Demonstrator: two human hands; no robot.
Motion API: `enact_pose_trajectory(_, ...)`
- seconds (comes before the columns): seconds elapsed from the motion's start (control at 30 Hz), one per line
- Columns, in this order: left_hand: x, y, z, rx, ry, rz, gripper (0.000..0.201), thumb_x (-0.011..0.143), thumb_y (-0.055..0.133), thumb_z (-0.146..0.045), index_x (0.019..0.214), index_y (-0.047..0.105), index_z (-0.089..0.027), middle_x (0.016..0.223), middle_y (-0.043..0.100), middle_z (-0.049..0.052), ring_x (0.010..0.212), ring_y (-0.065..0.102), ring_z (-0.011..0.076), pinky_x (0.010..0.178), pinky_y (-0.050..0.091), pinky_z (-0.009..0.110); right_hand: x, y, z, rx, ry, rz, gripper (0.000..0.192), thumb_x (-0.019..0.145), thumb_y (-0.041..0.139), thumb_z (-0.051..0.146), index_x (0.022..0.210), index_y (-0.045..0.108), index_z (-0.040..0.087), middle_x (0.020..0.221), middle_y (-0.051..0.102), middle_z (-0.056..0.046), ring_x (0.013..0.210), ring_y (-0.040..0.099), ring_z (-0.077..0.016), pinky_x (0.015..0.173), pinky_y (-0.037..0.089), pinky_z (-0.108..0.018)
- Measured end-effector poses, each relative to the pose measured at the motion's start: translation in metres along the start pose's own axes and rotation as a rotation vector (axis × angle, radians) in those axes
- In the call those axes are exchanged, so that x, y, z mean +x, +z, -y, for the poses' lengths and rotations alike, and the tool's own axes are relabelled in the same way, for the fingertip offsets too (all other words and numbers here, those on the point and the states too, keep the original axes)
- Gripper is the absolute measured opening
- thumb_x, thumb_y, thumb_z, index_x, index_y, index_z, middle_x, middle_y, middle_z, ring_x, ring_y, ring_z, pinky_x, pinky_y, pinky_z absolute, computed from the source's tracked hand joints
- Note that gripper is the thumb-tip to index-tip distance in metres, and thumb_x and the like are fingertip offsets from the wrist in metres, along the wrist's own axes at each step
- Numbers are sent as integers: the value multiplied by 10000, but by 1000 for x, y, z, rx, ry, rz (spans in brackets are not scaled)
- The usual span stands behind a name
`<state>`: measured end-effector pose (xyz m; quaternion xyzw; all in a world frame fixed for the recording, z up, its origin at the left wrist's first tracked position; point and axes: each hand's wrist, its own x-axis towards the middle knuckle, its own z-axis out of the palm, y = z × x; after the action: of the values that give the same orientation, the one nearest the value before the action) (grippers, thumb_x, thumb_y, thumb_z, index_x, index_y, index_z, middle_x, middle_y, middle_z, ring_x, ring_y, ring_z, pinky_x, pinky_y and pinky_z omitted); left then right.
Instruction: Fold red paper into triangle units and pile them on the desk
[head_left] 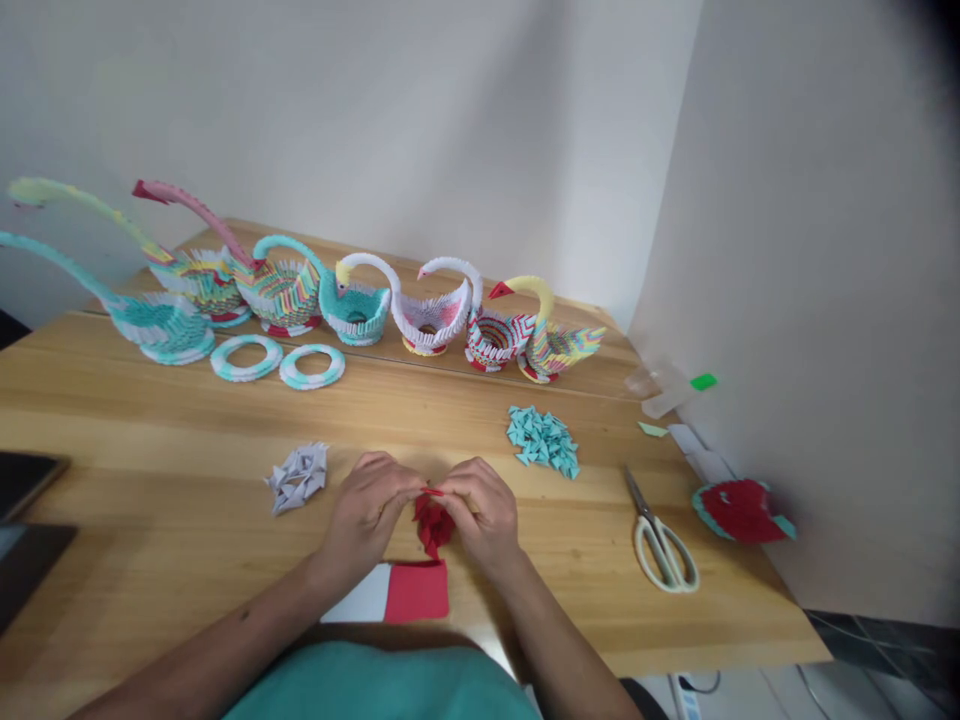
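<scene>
Close together in the head view, the left hand (pixel 375 505) and the right hand (pixel 484 510) each pinch the small folded red paper piece (pixel 432 491), thumbs and forefingers closed on its two ends. That piece sits between the fingertips, right by a pile of red folded papers (pixel 433 528) on the wooden table (pixel 450 420). Nearer the person's turquoise shirt (pixel 375 685), a stack of red paper slips (pixel 418 592) adjoins white paper slips (pixel 361 597), partly covered by the left forearm. Beyond the left hand lies a pile of pale grey folded papers (pixel 298 478); beyond the right, a heap of turquoise folded triangles (pixel 543 440). Scissors with white handles (pixel 664 550) lie farther right, blades pointing away from the person, and a red-and-turquoise folded paper model (pixel 742 510) rests near the wall (pixel 810 350). Along the back, seven folded-paper swans (pixel 431 320) stand in a row, with two turquoise-and-white paper rings (pixel 225 368) lying flat in front, toward the left end.
</scene>
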<state>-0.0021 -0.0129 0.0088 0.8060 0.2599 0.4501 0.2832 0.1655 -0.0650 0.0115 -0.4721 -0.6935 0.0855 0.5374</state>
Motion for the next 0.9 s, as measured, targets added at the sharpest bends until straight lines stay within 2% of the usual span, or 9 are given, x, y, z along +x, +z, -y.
enact_pose_trajectory(0.27,1,-1,-1,16,2,8,282,979,447,-305,810,644,-194,740,724,25,676,626,167,771,435,338,-1,-1,-2,7,-16,33,82,890,605,170,877,677,205,751,670,-36,696,599,-172,634,493,-309)
enact_pose_trajectory(0.53,0,0,0,-23,-21,42,276,974,447,-279,799,643,-194,739,717,30,683,620,170,773,435,338,-1,-3,5,-18,4,57,102,883,575,172,833,655,211,735,655,-33,677,588,-174,634,482,-326)
enact_pose_trajectory(0.7,3,0,6,20,-100,78,263,948,499,-291,751,636,-184,672,680,10,647,603,164,692,424,298,2,-1,-6,-17,73,91,126,885,577,194,788,657,211,702,643,-23,671,587,-175,637,471,-323)
enact_pose_trajectory(0.8,5,-2,15,127,-145,140,231,932,525,-286,774,667,-196,709,706,9,677,622,169,700,413,294,16,-10,-6,-55,169,109,134,899,575,227,823,684,211,734,671,-30,704,616,-180,650,483,-312)
enact_pose_trajectory(0.87,6,-4,22,221,-131,185,186,906,568,-273,796,704,-211,739,735,16,696,635,179,720,399,305,17,-23,8,-72,209,84,149,915,555,232,879,699,218,772,688,-36,720,637,-184,654,498,-310)
enact_pose_trajectory(0.9,7,-5,25,250,-125,203,172,890,590,-266,787,719,-218,736,743,19,694,639,184,721,393,309,8,-31,20,-54,217,112,174,931,529,224,907,702,225,772,686,-35,718,641,-183,653,507,-311)
